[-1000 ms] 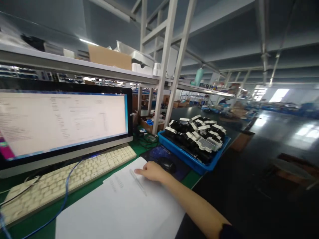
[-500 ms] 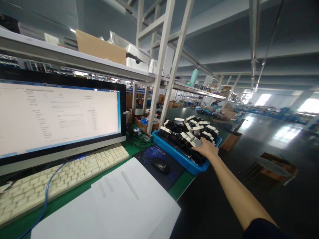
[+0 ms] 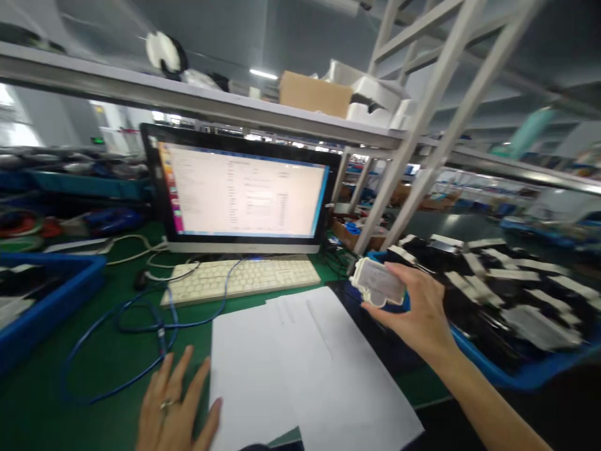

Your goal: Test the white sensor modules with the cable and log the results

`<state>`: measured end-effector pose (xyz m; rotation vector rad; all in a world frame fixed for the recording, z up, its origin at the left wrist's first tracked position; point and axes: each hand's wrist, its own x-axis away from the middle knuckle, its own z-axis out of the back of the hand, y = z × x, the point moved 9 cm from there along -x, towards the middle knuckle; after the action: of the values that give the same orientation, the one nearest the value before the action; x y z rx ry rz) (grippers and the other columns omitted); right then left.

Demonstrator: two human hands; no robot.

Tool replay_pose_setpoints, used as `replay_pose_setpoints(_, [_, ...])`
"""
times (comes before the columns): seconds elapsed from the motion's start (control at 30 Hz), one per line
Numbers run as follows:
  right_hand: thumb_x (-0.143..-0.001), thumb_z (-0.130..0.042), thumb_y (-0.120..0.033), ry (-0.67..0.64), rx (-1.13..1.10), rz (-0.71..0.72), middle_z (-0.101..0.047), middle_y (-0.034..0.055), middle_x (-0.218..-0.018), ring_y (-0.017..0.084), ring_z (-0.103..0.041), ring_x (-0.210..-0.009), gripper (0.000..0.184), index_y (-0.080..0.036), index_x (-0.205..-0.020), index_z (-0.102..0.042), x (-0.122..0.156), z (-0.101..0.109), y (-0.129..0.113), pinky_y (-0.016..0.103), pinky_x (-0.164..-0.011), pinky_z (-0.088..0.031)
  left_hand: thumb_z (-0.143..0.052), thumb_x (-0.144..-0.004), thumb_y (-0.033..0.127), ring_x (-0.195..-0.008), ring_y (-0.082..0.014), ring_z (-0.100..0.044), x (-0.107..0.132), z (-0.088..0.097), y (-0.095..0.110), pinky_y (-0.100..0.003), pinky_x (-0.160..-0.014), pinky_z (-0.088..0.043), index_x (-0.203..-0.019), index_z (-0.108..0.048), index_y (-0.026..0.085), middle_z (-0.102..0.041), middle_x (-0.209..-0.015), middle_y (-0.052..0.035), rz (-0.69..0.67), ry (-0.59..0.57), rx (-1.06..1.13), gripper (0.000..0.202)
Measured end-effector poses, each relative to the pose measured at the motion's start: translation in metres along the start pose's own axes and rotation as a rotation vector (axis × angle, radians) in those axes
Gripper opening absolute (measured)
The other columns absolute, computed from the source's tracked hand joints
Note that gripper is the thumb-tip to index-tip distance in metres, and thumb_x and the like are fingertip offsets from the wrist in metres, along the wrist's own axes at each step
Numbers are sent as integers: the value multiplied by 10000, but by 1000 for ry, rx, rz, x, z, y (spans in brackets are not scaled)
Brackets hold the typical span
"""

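My right hand (image 3: 417,307) pinches a small white-rimmed device with a grey face (image 3: 378,283) between thumb and fingers, lifted beside the blue bin. The bin (image 3: 511,376) on the right is heaped with similar white and black devices (image 3: 488,275). My left hand (image 3: 176,407), wearing a ring, lies with its fingers spread on the green table, by the left edge of the white paper sheets (image 3: 282,369). A blue cable (image 3: 126,319) with a plug lies just beyond the left fingertips. On the paper rests a pale pen (image 3: 319,329).
A monitor (image 3: 244,194) stands at the back with a cream keyboard (image 3: 248,282) before it. Another blue bin (image 3: 51,294) is at the left. Overhead runs a shelf (image 3: 211,97) holding a cardboard box (image 3: 314,94); metal posts (image 3: 399,175) rise at right.
The view has swung left. My right hand has come away from the bin and now holds a device up. My left hand has come into view on the table.
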<state>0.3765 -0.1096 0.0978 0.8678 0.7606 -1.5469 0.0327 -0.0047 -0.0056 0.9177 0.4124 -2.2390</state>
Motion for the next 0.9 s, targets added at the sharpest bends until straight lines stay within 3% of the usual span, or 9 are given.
replay_pose_setpoints(0.1, [-721, -688, -350, -76, -303, 195, -544, 100, -1177, 259, -480, -1072, 560, -211, -1202, -438, 0, -38, -97, 410, -901, -309, -505, -829, 321, -1325, -348, -253, -3, 5, 3, -496, -1054, -277, -1416, -261, 171, -330, -1418, -128, 63, -34, -106, 654])
replay_pose_setpoints(0.2, [-643, -745, -322, -157, -574, 322, -539, 94, -1192, 255, -471, -1077, 649, -209, -1196, -425, 7, -73, -181, 410, -898, -304, -503, -838, 338, -1329, -334, -247, -3, 7, 2, -465, -1067, -263, -1409, -260, 106, -336, -1413, -131, 129, -37, -157, 663])
replay_pose_setpoints(0.27, [-598, -769, -295, -190, -693, 359, -546, 81, -1187, 250, -476, -1067, 688, -216, -1187, -422, 11, -93, -221, 414, -899, -300, -504, -839, 338, -1332, -329, -240, -1, 7, 1, -454, -1070, -257, -1401, -263, 74, -329, -1416, -136, 162, -39, -173, 666])
replay_pose_setpoints(0.33, [-579, -775, -268, -204, -766, 361, -555, 70, -1173, 242, -488, -1044, 699, -222, -1182, -425, 13, -110, -244, 412, -890, -309, -500, -840, 327, -1334, -325, -234, 0, 7, 0, -451, -1072, -250, -1393, -270, 61, -324, -1418, -135, 181, -40, -182, 655])
replay_pose_setpoints(0.43, [-575, -780, -311, -237, -819, 322, -550, 75, -1178, 244, -487, -1050, 748, -218, -1220, -412, 16, -129, -252, 412, -891, -327, -501, -836, 316, -1335, -322, -234, 1, 7, -1, -457, -1077, -233, -1383, -287, 61, -323, -1419, -133, 190, -46, -189, 641])
replay_pose_setpoints(0.57, [-603, -736, -527, -332, -905, 234, -419, 116, -1326, 285, -388, -1197, 906, -211, -1340, -316, 22, -145, -239, 457, -974, -302, -507, -834, 315, -1338, -313, -230, 1, 7, 0, -454, -1078, -235, -1390, -275, 63, -318, -1421, -133, 192, -64, -187, 652])
replay_pose_setpoints(0.63, [-689, -682, -491, -405, -979, 88, -396, 108, -1341, 273, -364, -1224, 771, -219, -1327, -345, 25, -157, -227, 452, -995, -302, -508, -832, 326, -1342, -309, -222, 1, 5, 0, -452, -1078, -235, -1397, -264, 65, -318, -1422, -130, 195, -80, -194, 668])
replay_pose_setpoints(0.77, [-790, -589, -352, -516, -1198, -190, -504, 63, -1187, 211, -455, -1119, 378, -237, -1143, -519, 33, -181, -221, 377, -952, -374, -508, -827, 347, -1347, -310, -206, 1, 4, -2, -455, -1077, -241, -1405, -247, 68, -314, -1426, -128, 205, -105, -206, 693])
replay_pose_setpoints(0.9, [-777, -602, -322, -494, -1252, -332, -527, 59, -1097, 203, -479, -1038, 323, -225, -1080, -545, 36, -186, -224, 354, -891, -406, -507, -832, 341, -1349, -314, -198, 2, 3, -2, -470, -1069, -263, -1418, -212, 69, -311, -1425, -138, 205, -123, -207, 710])
